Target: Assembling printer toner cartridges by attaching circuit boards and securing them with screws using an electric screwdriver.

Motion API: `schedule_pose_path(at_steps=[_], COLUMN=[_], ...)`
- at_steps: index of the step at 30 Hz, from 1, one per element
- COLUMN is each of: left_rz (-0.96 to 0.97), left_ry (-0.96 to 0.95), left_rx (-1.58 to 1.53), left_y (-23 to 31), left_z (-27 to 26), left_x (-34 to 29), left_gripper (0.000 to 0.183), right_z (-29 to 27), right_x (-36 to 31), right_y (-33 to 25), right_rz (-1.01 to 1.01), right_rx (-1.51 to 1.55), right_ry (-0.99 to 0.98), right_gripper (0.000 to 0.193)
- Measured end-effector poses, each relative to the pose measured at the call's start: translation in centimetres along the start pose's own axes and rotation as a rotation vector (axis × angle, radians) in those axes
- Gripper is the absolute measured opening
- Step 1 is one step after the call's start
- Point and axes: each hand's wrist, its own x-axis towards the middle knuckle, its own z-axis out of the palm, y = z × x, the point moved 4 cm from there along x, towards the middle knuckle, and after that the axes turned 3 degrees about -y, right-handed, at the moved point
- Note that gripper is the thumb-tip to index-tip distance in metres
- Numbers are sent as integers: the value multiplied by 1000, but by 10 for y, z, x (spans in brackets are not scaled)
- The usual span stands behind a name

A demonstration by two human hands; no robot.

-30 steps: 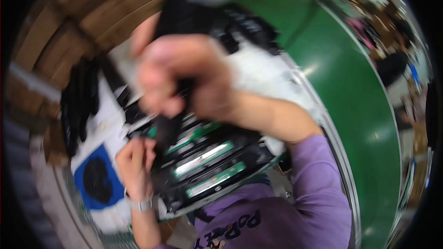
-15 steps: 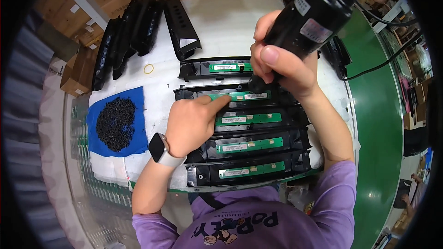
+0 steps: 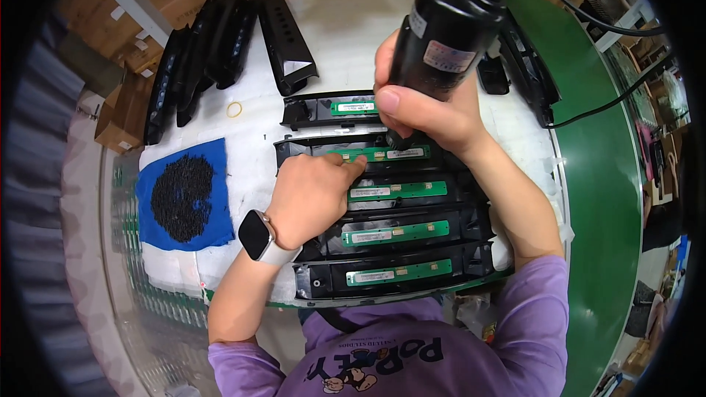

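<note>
My right hand (image 3: 430,106) is wrapped round a black electric screwdriver (image 3: 445,44), its cord running up from the top. The driver's tip points down at the second black plastic housing from the back, near a narrow green circuit board (image 3: 368,155) lying in it. My left hand (image 3: 312,187), a watch at its wrist, lies over this housing's left part. Its index finger is stretched onto the board; the other fingers are mostly hidden. Nothing shows in its grip. The exact spot under the driver tip is hard to make out.
More black housings (image 3: 320,279) with green boards lie in a row in front and behind. On a blue cloth (image 3: 226,209) to the left sits a pile of small black screws (image 3: 182,198). Further black housings (image 3: 283,44) lie at the back left and right; a yellow ring (image 3: 234,109) lies nearby.
The screwdriver in my right hand has moved left and tilted more upright, its tip now nearer my left index finger. My left hand has barely shifted.
</note>
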Motion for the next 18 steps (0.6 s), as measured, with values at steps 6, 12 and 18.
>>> schedule_pose_path(at_steps=[6, 12, 18], left_rz=[14, -123, -255], left_ry=[18, 191, 154], left_rx=[-44, -679, -1827], left_y=[1, -12, -7], left_z=[0, -2, -6], left_x=[6, -2, -15], left_gripper=[23, 20, 24], right_z=[-4, -7, -10], right_x=[-4, -6, -12], right_y=[-5, -26, -62], right_rz=[0, -90, -398], right_rx=[-74, 90, 608], right_ry=[52, 56, -2], right_gripper=[16, 25, 33])
